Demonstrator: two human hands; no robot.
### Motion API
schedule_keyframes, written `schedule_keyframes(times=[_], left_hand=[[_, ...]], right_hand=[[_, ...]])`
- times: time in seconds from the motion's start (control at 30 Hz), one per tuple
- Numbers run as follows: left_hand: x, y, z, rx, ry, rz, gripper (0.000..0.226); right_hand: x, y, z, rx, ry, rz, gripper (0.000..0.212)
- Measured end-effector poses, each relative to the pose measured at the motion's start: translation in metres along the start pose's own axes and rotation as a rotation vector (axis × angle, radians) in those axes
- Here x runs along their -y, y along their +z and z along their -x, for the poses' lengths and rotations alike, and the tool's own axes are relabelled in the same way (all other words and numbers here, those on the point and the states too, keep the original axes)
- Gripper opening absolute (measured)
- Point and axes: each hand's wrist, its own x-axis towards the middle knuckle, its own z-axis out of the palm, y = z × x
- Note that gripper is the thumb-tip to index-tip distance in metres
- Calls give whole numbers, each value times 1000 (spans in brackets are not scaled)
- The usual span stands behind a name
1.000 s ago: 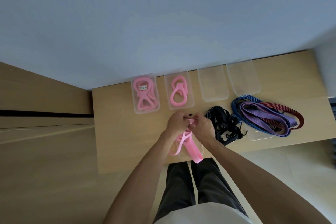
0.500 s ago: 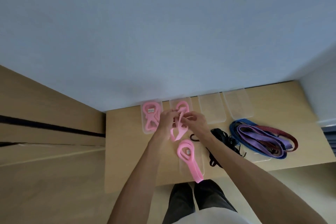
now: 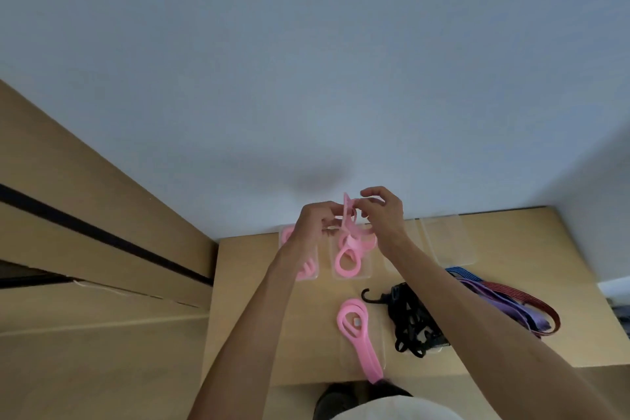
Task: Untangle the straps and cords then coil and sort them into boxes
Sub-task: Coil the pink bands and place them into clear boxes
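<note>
A: Where is the strap the person is working on?

B: A pink strap (image 3: 347,235) is held up over the far edge of the table (image 3: 245,283). The left hand (image 3: 312,225) pinches it from one side and the right hand (image 3: 383,215) pinches its upper end, fingers curled close around it. Its lower loop hangs down to, or just above, a clear box (image 3: 351,274) that seems to hold another pink coil; contact cannot be told.

A: And the rest?

B: A second pink strap (image 3: 356,334) lies nearer, its tail running over the near table edge. A black cord bundle (image 3: 409,320) sits right of it, and blue, purple and red straps (image 3: 511,303) lie farther right. More clear boxes stand along the wall; one at far left holds something pink, mostly hidden by the forearm.

A: What could go wrong?

B: Probably the half-wound coil springing open if either pinch slackens, since the strap looks springy. The dangling loop could also snag the coil already in the box and drag it out. And the near strap's overhanging tail might pull it off the table if brushed.
</note>
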Motion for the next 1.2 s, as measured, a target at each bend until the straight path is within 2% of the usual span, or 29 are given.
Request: schedule_keyframes(times=[0.17,0.27,0.4,0.47,0.53,0.67,0.77,0.83,0.93,1.03,1.13,1.2], left_hand=[[3,2,-4,-114,133,-154,21],[10,5,-4,-225,224,-255,11],[16,8,-4,-369,308,-356,15],[17,7,-2,-385,331,-306,18],[15,4,3,-429,318,-152,17],[9,-8,8,-557,224,197,26],[14,-25,9,-582,180,199,24],[20,-29,9,-562,131,190,22],[35,-30,7,-565,82,79,26],[47,-29,6,-577,13,-173,32],[51,-24,6,-489,-62,-412,31],[55,-20,6,-439,-10,-534,25]], right_hand=[[-3,11,3,45,-91,38,13],[-9,15,5,67,-82,136,46],[-18,16,6,141,-107,262,54],[-20,13,5,107,-103,291,46],[-24,9,4,64,-51,282,41],[-38,-3,0,-17,129,91,26],[-36,-10,4,31,202,-128,18],[-34,-8,5,69,187,-154,19],[-29,-2,8,86,155,-121,23],[-23,2,12,109,123,-167,20],[-15,7,17,139,111,-206,19],[-13,10,17,149,105,-216,20]])
